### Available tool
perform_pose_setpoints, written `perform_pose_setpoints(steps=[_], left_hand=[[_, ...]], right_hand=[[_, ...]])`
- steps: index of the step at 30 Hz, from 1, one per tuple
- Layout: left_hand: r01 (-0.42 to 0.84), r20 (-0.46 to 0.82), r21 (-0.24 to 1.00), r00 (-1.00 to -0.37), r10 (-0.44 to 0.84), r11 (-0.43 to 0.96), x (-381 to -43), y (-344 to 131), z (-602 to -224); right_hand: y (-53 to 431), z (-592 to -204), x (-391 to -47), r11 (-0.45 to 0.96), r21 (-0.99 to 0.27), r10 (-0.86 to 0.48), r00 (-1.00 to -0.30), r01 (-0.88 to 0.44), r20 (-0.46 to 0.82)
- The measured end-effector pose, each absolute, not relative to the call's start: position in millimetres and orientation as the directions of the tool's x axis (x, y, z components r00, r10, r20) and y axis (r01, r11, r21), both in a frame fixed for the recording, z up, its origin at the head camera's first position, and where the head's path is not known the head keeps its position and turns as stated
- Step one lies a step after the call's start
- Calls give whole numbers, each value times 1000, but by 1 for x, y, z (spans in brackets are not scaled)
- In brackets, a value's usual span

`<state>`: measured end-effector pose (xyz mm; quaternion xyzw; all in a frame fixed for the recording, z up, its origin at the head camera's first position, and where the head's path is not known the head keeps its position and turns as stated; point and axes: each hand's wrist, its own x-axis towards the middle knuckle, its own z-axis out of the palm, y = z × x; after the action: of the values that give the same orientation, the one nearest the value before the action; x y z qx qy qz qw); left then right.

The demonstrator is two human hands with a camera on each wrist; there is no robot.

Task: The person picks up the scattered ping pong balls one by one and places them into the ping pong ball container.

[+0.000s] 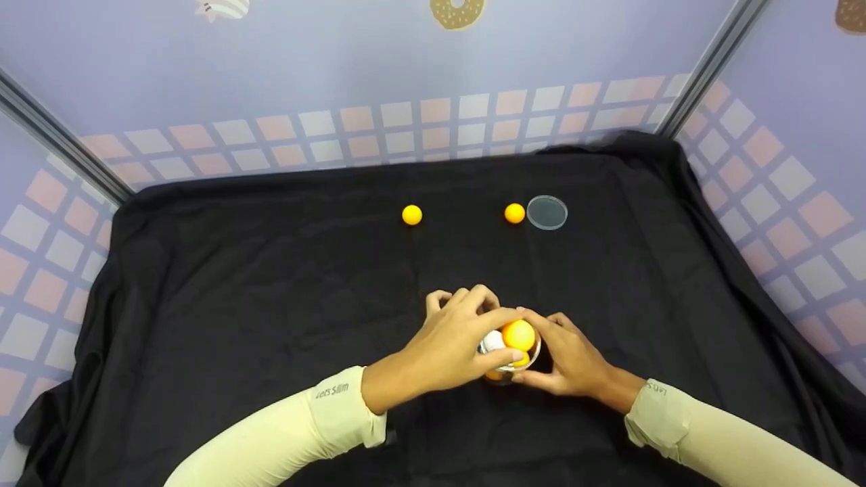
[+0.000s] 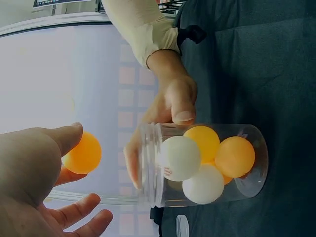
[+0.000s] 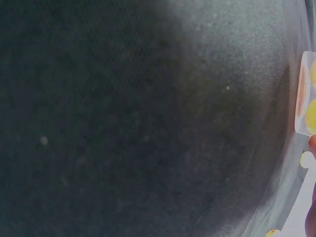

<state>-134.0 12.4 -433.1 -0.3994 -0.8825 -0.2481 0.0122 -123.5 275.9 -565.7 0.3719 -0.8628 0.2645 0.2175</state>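
My left hand (image 1: 446, 341) pinches an orange ping-pong ball (image 2: 83, 153) between thumb and finger, just above the mouth of a clear jar (image 2: 152, 168). Its other fingers spread apart in the left wrist view. Around the jar's upper part, near the threaded rim, my right hand (image 1: 578, 355) grips with thumb and fingers on opposite sides. The jar stands upright on the dark cloth. Inside it lie white ping-pong balls (image 2: 203, 184) and orange ping-pong balls (image 2: 235, 156). In the right wrist view only the jar's lower end and part of a finger show at the right edge.
Toward the back of the black cloth (image 1: 270, 284) lie two more orange balls, one left (image 1: 412, 215) and one right (image 1: 514, 213). A clear round lid (image 1: 547, 213) lies flat beside the right one. Patterned panels (image 1: 379, 61) border the table at the back and sides.
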Motion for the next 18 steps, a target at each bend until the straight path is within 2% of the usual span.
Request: perform_pose_setpoints(steps=[7, 18], left_hand=[[712, 235, 417, -685, 689, 566, -136, 15, -437], [706, 233, 397, -696, 679, 587, -138, 15, -437]], right_hand=[[275, -565, -122, 585, -321, -526, -650, -745, 549], [276, -566, -124, 573, -297, -530, -622, -764, 576]])
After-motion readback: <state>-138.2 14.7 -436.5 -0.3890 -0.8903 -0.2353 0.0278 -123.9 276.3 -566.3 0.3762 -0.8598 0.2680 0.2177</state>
